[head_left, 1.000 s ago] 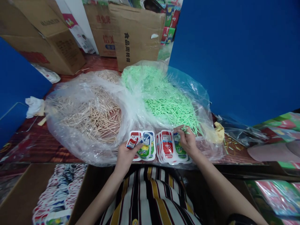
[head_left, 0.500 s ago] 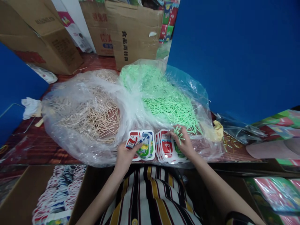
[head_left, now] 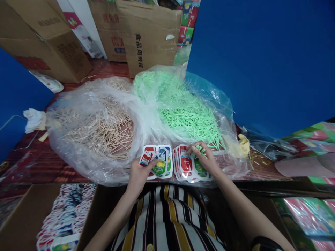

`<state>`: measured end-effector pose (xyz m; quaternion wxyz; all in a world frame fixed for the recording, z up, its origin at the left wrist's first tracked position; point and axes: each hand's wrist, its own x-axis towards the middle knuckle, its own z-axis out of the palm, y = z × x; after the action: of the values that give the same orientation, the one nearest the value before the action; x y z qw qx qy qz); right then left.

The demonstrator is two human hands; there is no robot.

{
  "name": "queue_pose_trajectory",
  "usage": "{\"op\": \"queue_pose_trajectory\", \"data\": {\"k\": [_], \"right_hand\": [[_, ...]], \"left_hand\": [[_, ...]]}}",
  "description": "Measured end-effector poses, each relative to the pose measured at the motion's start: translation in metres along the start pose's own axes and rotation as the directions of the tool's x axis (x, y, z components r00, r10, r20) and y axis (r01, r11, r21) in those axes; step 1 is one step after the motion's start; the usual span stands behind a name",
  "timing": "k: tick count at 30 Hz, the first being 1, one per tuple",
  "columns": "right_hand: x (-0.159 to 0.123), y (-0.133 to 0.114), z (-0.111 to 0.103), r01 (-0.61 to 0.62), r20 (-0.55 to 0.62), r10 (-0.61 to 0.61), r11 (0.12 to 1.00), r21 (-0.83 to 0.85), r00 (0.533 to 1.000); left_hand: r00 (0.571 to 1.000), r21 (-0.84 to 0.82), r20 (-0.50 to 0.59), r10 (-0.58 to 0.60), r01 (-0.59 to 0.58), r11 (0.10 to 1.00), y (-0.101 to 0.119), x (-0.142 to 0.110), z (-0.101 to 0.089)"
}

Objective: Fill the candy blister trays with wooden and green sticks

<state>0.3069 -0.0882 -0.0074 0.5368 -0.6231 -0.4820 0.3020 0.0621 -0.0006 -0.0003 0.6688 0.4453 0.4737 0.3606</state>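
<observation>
Left hand: the person's left hand (head_left: 137,172) is gripping the near-side packs at the left edge, its thumb lying over the printed faces of the left packs (head_left: 164,164).
Right hand: the right hand (head_left: 206,158) is grasping a few held sticks (head_left: 200,149), green ones, its fingertips hovering over or touching the right packs (head_left: 185,164); I can't tell which.
Packs: both groups, printed Sprite and Cola, are lying side by side at the lower centre, overlapping like fanned cards.
Green sticks: the green pile (head_left: 193,122) is spreading just above the right hand, at centre right.
Brown sticks: the brown pile (head_left: 112,134) is sitting at centre left.
Plastic: clear plastic (head_left: 149,115) is wrapping around both piles.
Cartons: a printed carton (head_left: 154,38) is standing at the top centre.
Open box: more packs are filling the box (head_left: 26,209) at the lower left.
</observation>
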Motion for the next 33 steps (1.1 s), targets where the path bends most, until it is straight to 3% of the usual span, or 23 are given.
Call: {"op": "queue_pose_trajectory", "data": {"k": [4, 16, 19, 22, 25, 28, 30, 33], "right_hand": [[0.002, 0.002, -0.001, -0.009, 0.010, 0.009, 1.000, -0.015, 1.000], [0.008, 0.003, -0.008, 0.059, 0.047, -0.048, 0.961, -0.269, 0.998], [0.012, -0.008, -0.001, -0.038, -0.135, 0.024, 0.993, -0.107, 0.991], [0.019, -0.018, 0.004, -0.169, -0.234, 0.245, 0.937, 0.305, 0.941], [0.029, -0.023, 0.004, -0.258, -0.113, 0.415, 0.733, 0.630, 0.903], [0.036, -0.023, 0.004, -0.377, 0.044, 0.514, 0.567, 0.733, 0.857], [0.038, -0.021, 0.008, -0.444, 0.129, 0.536, 0.512, 0.735, 0.834], [0.035, -0.022, 0.021, -0.458, 0.180, 0.498, 0.519, 0.722, 0.848]], "left_hand": [[1.000, 0.008, -0.009, -0.005, 0.005, 1.000, 0.002, -0.001, 0.000], [0.999, 0.010, 0.016, 0.039, -0.039, 0.999, -0.005, 0.001, -0.004], [1.000, 0.006, 0.009, 0.018, -0.018, 1.000, -0.004, 0.001, -0.003], [1.000, 0.015, 0.017, 0.021, -0.021, 1.000, 0.000, -0.001, -0.001], [0.998, 0.029, 0.059, 0.035, -0.037, 0.999, 0.004, -0.003, 0.000], [0.993, 0.018, 0.118, 0.032, -0.034, 0.999, 0.009, -0.006, 0.003], [0.992, 0.003, 0.126, 0.016, -0.017, 1.000, 0.011, -0.007, 0.004], [0.992, -0.014, 0.122, -0.005, 0.007, 1.000, 0.014, -0.008, 0.007]]}}
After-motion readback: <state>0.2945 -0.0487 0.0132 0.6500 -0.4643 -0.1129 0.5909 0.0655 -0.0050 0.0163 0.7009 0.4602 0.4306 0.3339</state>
